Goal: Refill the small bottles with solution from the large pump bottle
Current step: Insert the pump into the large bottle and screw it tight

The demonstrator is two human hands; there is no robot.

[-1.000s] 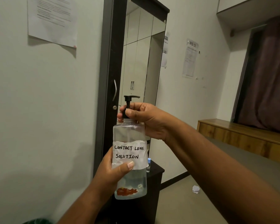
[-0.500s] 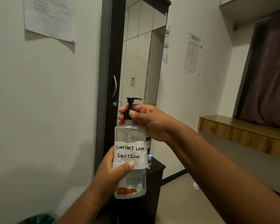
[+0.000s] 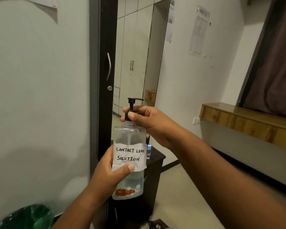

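Observation:
I hold a large clear pump bottle [image 3: 130, 136] upright in front of me; its white paper label reads "CONTACT LENS SOLUTION". My left hand [image 3: 111, 172] wraps around the bottle's lower half, thumb on the label. My right hand [image 3: 149, 120] grips the black pump collar [image 3: 127, 116] at the neck, below the raised pump head [image 3: 134, 100]. Behind the bottle, a small clear bottle with a blue cap [image 3: 149, 152] stands on a dark cabinet [image 3: 157, 160], mostly hidden by the large bottle.
A tall mirror in a dark frame [image 3: 135, 52] stands behind the cabinet. A bin lined with a green bag [image 3: 26, 217] sits at the lower left. A wooden ledge [image 3: 248, 119] runs along the right wall under a dark curtain.
The view has tilted down, so the bottle and both hands sit lower in frame. Both grips on the bottle look the same.

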